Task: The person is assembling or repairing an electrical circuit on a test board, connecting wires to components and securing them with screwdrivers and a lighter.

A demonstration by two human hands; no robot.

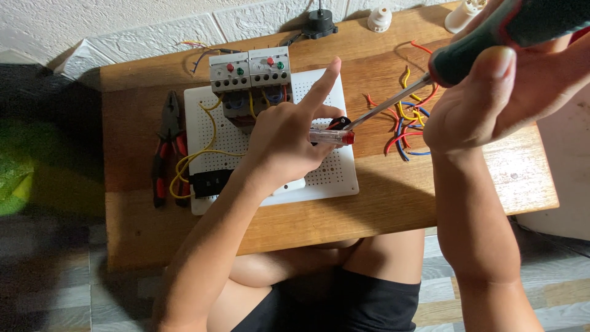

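Red-handled pliers (167, 147) lie at the left beside the white pegboard (335, 178), where yellow wires (196, 157) run up to two grey switch boxes (250, 72). The left hand (287, 138) rests on the board, forefinger stretched out, pinching a small clear-handled screwdriver (332, 136). The right hand (501, 86) (raised near the camera) grips a big dark-handled screwdriver (467, 55), its tip down by the small one
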